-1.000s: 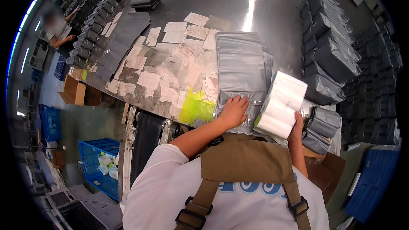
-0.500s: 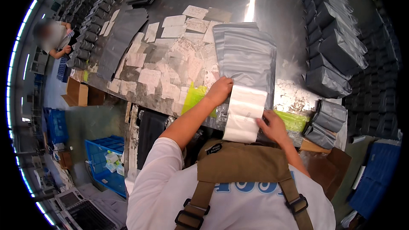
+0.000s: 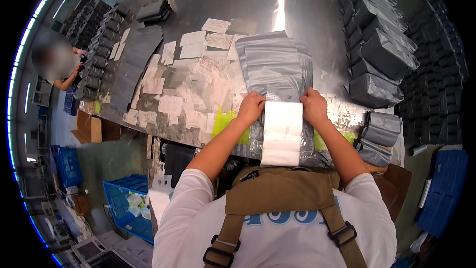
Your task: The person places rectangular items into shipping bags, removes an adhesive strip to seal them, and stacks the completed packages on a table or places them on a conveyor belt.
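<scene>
Both hands have come level since a moment ago: the left hand (image 3: 251, 107) and right hand (image 3: 314, 105) now pinch the top corners of the white folded bundle (image 3: 281, 133), fingers closed on it. It hangs at centre frame over the grey mailer bags (image 3: 272, 64), long axis running down toward the person, equally near both hands.

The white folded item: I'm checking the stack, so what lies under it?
White folded item rests on the grey poly mailers; the part beneath it is hidden.
</scene>
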Action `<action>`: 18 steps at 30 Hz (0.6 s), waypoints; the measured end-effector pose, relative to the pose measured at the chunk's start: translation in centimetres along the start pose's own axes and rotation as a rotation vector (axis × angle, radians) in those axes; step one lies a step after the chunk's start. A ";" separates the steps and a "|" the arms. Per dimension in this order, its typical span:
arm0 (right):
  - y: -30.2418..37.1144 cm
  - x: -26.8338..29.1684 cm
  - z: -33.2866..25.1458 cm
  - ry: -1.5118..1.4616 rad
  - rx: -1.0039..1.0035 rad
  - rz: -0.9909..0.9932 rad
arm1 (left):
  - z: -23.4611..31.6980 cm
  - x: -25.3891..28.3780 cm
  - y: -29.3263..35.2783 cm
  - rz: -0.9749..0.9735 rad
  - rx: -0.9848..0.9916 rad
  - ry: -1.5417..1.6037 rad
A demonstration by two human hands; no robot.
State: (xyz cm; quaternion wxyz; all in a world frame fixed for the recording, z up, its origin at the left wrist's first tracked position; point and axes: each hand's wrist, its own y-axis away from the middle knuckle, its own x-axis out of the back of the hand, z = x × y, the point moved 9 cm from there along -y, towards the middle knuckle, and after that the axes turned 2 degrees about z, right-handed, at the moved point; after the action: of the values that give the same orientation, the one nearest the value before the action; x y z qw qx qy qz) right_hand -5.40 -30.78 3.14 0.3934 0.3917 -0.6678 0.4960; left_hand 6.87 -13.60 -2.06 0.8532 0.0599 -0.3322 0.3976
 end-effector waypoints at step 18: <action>5.9 2.4 0.9 -0.468 -0.364 0.418 | 7.1 3.4 5.6 0.436 -0.358 -0.011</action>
State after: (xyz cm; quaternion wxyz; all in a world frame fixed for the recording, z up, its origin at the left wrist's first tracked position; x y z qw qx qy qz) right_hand -11.85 -30.79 3.04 0.1831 0.2734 -0.8827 0.3355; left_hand 0.75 -10.21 4.63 0.7428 -0.1627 -0.4066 0.5064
